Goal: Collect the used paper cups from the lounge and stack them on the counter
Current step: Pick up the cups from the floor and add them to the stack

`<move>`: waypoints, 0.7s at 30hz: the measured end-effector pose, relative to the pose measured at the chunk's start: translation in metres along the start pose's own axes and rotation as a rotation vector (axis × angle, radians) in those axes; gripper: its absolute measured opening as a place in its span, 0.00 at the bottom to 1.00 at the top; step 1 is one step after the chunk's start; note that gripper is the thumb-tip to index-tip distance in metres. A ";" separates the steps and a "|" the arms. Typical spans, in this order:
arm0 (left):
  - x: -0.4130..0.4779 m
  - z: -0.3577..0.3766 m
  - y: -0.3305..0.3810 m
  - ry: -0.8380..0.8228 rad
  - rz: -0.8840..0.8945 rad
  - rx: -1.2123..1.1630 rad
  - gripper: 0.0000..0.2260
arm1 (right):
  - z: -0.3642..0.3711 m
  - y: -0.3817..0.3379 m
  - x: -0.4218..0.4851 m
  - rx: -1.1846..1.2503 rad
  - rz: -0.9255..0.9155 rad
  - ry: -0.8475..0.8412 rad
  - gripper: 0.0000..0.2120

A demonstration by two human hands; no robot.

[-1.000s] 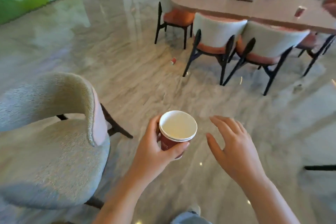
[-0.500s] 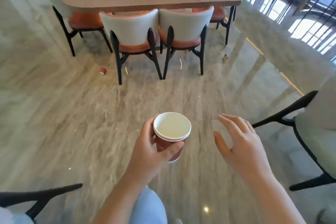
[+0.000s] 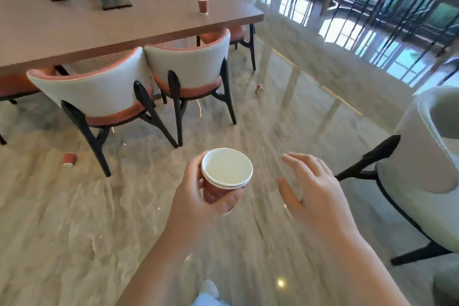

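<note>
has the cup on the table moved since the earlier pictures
No. The cup stands upright near the table's right corner, as before. Only the camera has come closer and turned.

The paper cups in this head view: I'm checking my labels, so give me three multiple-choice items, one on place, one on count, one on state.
1. The upright loose cup stands on:
A floor
B table
C chair

2. Cups lying on the floor:
A none
B two
C five

3. The right hand is:
A open, empty
B gripping a cup
C on a chair

Answers:
1 B, the upright cup stands near the table corner.
2 B, the left floor cup and the far floor cup.
3 A, the right hand is spread; the left hand holds the stacked cups.
</note>
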State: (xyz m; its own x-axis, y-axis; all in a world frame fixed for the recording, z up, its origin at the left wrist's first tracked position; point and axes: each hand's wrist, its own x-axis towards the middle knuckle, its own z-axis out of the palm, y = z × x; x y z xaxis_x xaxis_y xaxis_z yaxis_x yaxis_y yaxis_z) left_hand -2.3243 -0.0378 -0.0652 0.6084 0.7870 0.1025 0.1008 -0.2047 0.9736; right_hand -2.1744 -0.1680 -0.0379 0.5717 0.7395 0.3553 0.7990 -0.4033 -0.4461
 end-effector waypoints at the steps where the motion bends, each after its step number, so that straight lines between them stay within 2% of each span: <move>1: 0.022 -0.001 0.001 -0.012 0.007 0.002 0.32 | 0.005 0.000 0.017 -0.001 0.011 0.008 0.17; 5: 0.093 0.014 -0.005 -0.044 -0.002 -0.044 0.31 | 0.022 0.020 0.067 -0.010 0.073 0.015 0.18; 9: 0.144 0.059 -0.015 -0.131 -0.046 -0.123 0.30 | 0.030 0.063 0.104 -0.035 0.168 0.047 0.18; 16: 0.269 0.163 -0.009 -0.208 -0.014 -0.114 0.29 | 0.027 0.173 0.201 -0.056 0.250 0.117 0.17; 21: 0.366 0.240 0.020 -0.253 0.040 -0.111 0.30 | 0.000 0.256 0.281 -0.050 0.269 0.150 0.17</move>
State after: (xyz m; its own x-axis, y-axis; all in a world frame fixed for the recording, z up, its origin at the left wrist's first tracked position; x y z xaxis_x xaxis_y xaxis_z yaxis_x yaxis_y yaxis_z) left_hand -1.9113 0.1065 -0.0571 0.7891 0.6059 0.1010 -0.0057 -0.1572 0.9876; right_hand -1.8090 -0.0633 -0.0521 0.7820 0.5166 0.3488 0.6214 -0.6021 -0.5013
